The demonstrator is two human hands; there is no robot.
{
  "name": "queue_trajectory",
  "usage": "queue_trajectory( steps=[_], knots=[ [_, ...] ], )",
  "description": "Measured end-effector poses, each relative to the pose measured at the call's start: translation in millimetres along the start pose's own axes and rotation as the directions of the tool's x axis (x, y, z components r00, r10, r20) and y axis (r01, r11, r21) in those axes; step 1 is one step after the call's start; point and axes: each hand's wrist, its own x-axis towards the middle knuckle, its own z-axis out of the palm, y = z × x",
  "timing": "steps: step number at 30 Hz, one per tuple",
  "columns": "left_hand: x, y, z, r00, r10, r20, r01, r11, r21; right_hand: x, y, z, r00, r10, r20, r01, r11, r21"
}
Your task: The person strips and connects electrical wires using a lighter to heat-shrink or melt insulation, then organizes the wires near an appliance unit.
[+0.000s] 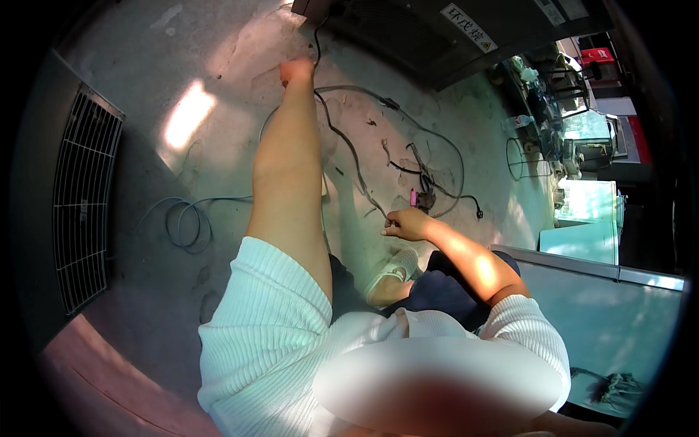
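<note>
Grey sunlit floor (138, 102) | dark cabinet (393, 44) | right hand (406, 224) pinches cable (352, 150) | left hand (297, 71): can't tell

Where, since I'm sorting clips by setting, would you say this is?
Probably a workshop or repair area: loose cables lie across a grey floor, a large dark cabinet stands nearby, and assorted clutter crowds the right side.

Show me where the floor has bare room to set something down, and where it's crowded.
Mostly bare floor lies between the grille and left arm, beyond the coiled cord. A narrower strip runs between the grey cable and the clutter at right. Crowded just beyond the right hand: dark cable, black cord and a pink item.
</note>
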Motion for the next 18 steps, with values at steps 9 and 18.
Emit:
queue_trajectory(
  steps=[9,18],
  knots=[
    [22.9,-23.3,-14.7,0.982,0.066,0.175,-0.081,0.994,0.077,67.0,-49.5,39.3,0.927,0.012,-0.374,-0.005,1.000,0.022],
    [93.8,-48.3,-15.8,0.967,0.155,0.201,-0.160,0.987,0.011,124.4,-123.7,31.2,0.827,0.149,-0.542,0.061,0.934,0.351]
  ],
)
